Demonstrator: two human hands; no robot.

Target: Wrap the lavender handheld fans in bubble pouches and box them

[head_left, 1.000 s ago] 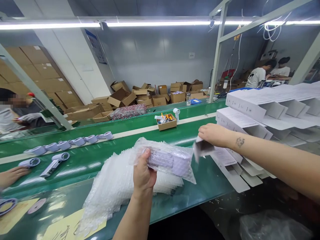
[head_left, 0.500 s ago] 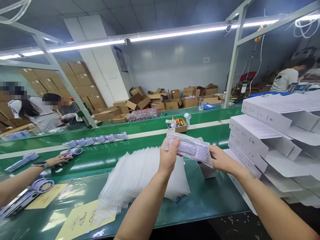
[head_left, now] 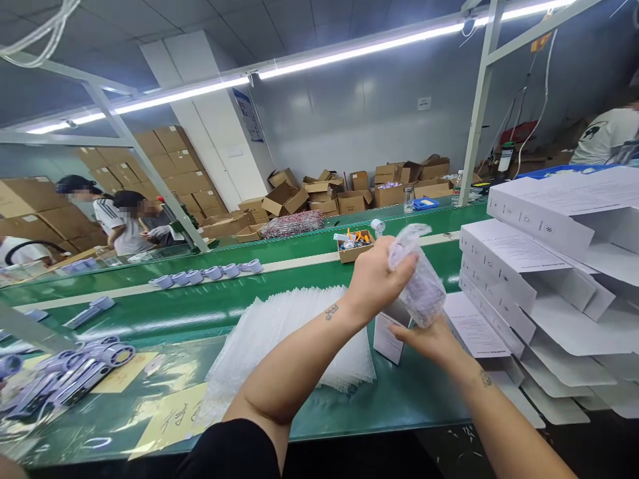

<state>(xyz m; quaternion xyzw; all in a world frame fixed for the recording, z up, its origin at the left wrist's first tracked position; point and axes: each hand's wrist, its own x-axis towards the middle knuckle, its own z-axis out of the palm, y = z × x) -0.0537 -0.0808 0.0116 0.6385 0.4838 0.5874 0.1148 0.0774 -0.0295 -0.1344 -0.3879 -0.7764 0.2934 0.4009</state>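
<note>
In my left hand is a bubble-wrap bag with a pale purple item blurred inside; my thumb presses on its upper part and the bag slants down to the right. My right hand is just under the bag's lower end, its thumb across a small white box that stands on the green bench. The other fingers of that hand are partly hidden, and they are closed at the box's side. Left of the box lies a fanned stack of bubble-wrap bags.
White cartons with open flaps are piled on the right. Purple handheld fans lie heaped at left, near a yellow paper sheet. More purple parts line the green belt. A small parts box stands beyond. Co-workers are in the background.
The wrapped item has turned from nearly level to steeply slanted, and my left hand has risen to its top. My right hand has dropped from the bag's end to the white box. A co-worker's hand left the view.
</note>
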